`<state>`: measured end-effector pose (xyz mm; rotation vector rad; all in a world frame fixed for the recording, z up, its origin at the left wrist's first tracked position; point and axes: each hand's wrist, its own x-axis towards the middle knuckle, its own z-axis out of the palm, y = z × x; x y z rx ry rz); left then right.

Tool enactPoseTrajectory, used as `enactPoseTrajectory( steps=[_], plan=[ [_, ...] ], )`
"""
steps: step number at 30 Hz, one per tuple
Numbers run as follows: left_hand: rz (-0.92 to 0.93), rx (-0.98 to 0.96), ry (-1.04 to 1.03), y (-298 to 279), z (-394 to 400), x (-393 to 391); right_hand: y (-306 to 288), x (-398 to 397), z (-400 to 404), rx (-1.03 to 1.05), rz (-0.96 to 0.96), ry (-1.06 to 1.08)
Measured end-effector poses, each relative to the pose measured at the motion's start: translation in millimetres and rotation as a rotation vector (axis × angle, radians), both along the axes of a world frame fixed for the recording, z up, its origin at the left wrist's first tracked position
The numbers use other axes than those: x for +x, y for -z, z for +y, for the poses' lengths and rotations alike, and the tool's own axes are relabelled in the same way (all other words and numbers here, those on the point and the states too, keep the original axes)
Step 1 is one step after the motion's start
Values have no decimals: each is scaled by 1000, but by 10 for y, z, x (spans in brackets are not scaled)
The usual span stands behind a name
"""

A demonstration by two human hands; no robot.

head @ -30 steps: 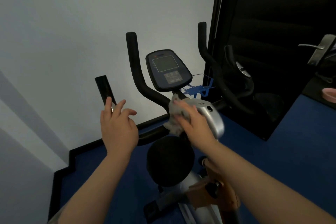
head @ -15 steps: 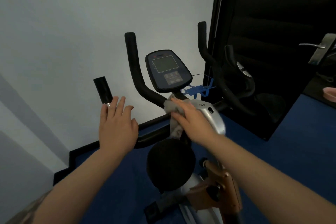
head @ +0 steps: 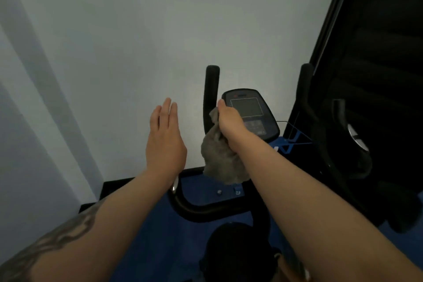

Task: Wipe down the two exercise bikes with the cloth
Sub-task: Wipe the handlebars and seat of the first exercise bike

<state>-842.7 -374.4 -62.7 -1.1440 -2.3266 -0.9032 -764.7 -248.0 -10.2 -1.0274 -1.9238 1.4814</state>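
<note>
The near exercise bike has black handlebars (head: 211,89) and a dark console (head: 250,112) with a grey screen. My right hand (head: 230,122) grips a grey cloth (head: 219,158) at the console's left edge; most of the cloth hangs down below my hand. My left hand (head: 166,139) is raised flat with straight fingers, left of the upright handlebar grip, holding nothing. A lower black bar (head: 201,209) curves under my left wrist. The black saddle (head: 233,249) sits at the bottom. Parts of a second bike (head: 352,139) show at the right, against the dark.
A pale wall (head: 137,41) fills the left and middle. A black frame (head: 329,14) borders a dark area on the right. Blue floor (head: 160,224) lies under the bike, with a blue bottle holder (head: 290,144) beside the console.
My right hand has lifted the cloth from the silver housing up to the console's left edge. My left hand has come off the side grip and is raised flat. The view has shifted closer.
</note>
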Motion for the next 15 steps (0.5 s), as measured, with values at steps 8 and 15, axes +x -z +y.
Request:
enactPoseTrajectory(
  steps=[8,15],
  plan=[
    [-299,132,-61,50,-10,34,317,558,-55,609,-405,-229],
    [-284,108,-63,-27,-59,79,199,272,-68,337,-175,-200]
  ],
)
